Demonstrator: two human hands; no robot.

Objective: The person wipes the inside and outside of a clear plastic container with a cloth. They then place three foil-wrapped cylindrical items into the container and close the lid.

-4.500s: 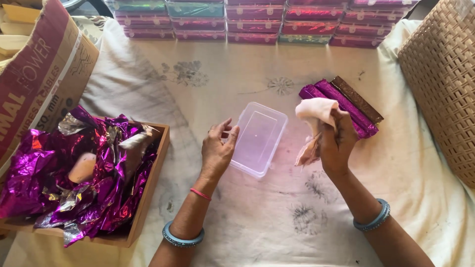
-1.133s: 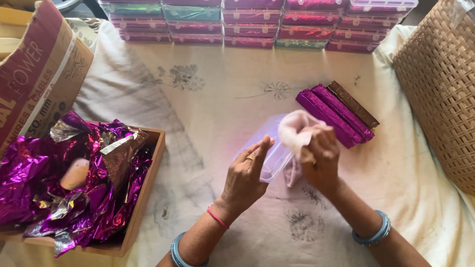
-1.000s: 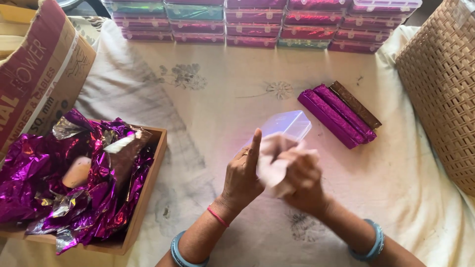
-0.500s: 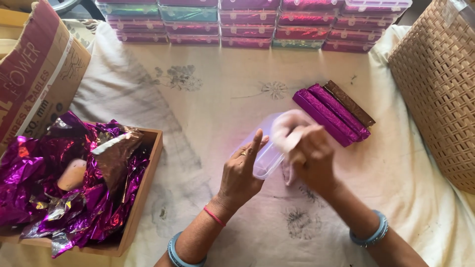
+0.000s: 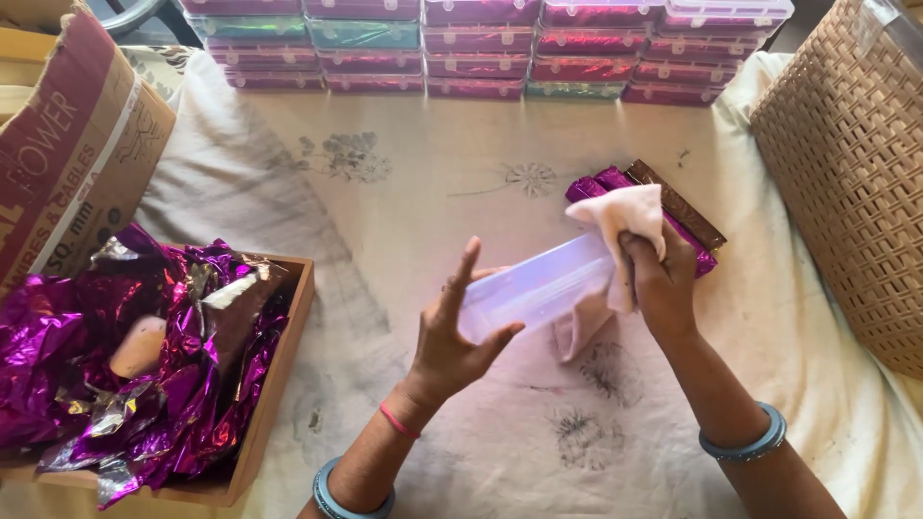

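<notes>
**A:** What am I holding right now?

**B:** From my feed, a clear plastic box. It is rectangular, see-through with a faint violet tint, and it is lifted off the cloth-covered bench, tilted so its long side runs from lower left to upper right.

**A:** And the grips?

**B:** My left hand has its grip clamped on the box's near end, thumb under one side and palm against the other, with the forefinger sticking straight up. My right hand has its grip closed on a pale pink cloth, which is pressed against the far end of the box; part of the cloth hangs below it.

**A:** What lies around it?

**B:** Just behind the right hand are long magenta foil-wrapped packs with a brown one beside them. A wooden tray heaped with crumpled purple foil sits to the left. A row of stacked filled boxes lines the far edge, and a woven basket stands at the right.
</notes>
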